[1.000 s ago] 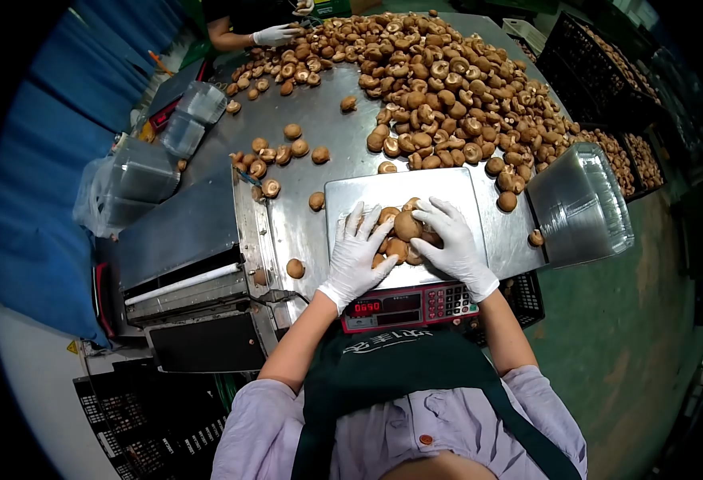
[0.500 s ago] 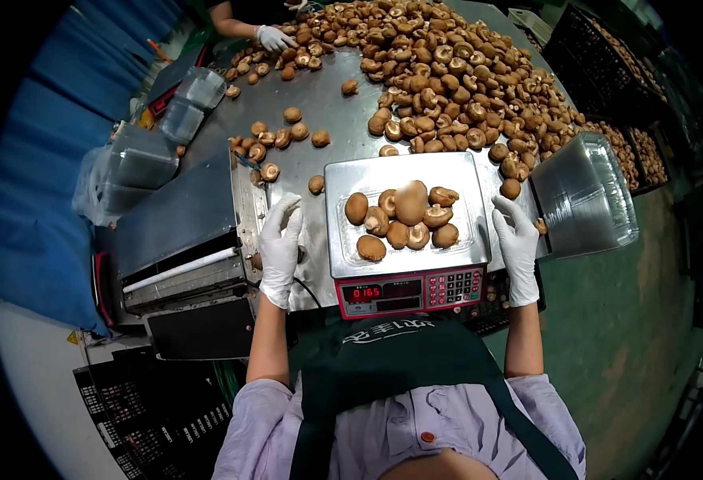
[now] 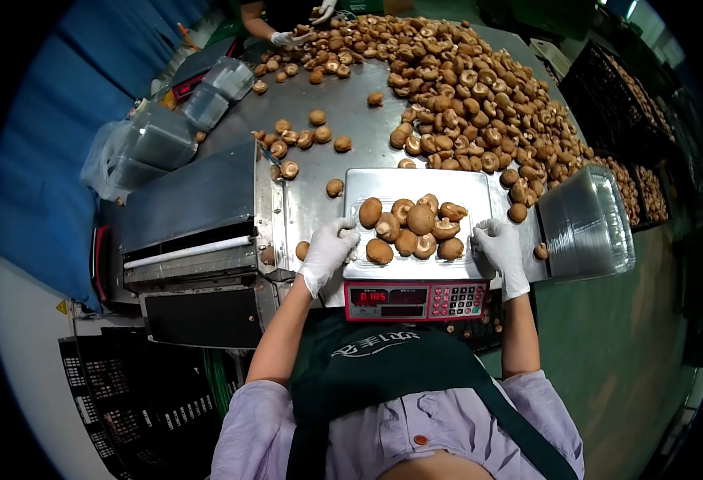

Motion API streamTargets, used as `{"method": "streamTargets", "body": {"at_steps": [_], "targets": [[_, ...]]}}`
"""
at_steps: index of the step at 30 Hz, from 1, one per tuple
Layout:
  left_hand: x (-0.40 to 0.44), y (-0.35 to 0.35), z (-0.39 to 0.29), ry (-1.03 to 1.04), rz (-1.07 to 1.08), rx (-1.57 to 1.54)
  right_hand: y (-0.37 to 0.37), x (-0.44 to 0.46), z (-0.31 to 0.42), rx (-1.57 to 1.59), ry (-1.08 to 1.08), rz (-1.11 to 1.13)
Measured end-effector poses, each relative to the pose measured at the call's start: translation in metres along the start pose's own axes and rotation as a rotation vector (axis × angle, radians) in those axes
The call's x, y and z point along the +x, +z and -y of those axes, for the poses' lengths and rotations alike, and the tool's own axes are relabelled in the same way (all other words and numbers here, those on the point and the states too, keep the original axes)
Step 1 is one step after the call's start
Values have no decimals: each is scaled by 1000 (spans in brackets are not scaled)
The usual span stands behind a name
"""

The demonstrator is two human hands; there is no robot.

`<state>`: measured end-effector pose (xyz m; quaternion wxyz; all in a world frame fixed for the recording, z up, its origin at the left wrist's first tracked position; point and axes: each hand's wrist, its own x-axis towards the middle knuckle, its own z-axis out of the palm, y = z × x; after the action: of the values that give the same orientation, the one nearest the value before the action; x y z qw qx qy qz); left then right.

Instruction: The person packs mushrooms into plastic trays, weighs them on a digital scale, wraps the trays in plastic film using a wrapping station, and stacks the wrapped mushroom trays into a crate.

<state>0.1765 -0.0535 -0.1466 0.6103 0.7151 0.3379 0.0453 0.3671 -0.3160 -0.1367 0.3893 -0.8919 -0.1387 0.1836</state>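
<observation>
A clear plastic tray (image 3: 402, 262) holding several brown mushrooms (image 3: 420, 219) lies on the metal pan of a red digital scale (image 3: 415, 301), whose lit display seems to read 0185. My left hand (image 3: 330, 254), in a white glove, has its fingers bent in at the tray's left edge. At the right edge my gloved right hand (image 3: 502, 253) pinches the rim with thumb and fingers. The fingertips partly hide the tray's edges.
A large mushroom pile (image 3: 471, 96) covers the table's far right. Stacked clear trays (image 3: 583, 224) stand at right, and a metal machine (image 3: 199, 208) at left. Across the table, a co-worker's gloved hand (image 3: 291, 38) touches mushrooms. Black crates (image 3: 619, 96) stand beyond.
Both hands have moved inward from beside the scale to the tray's edges, and their fingers have closed. The mushroom that was blurred above the others now rests among them. The view has shifted slightly.
</observation>
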Motion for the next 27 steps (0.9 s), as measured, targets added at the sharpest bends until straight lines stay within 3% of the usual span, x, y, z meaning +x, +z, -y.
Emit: {"method": "streamTargets", "body": {"at_steps": [8,11,15,18,19,20,21,23,27], "targets": [[9,-79,-22,148,-84,277,23,-4,54,115,-113,16],[3,-133,-38,253,-160,374,46,-11,109,49,-155,34],[-4,-222,-33,449,-287,482,119,10,146,-111,-463,-89],[-6,-301,-15,377,-285,530,155,-26,241,-216,-400,29],[-3,-328,-4,244,-277,433,176,-29,264,-176,-387,34],[8,-360,17,283,-267,423,199,-26,279,-181,-359,78],[1,-378,15,157,-227,271,220,-23,293,-186,-335,118],[-1,-415,23,123,-269,316,264,-14,313,-280,-401,90],[4,-463,43,89,-288,391,317,-20,348,-276,-324,151]]}}
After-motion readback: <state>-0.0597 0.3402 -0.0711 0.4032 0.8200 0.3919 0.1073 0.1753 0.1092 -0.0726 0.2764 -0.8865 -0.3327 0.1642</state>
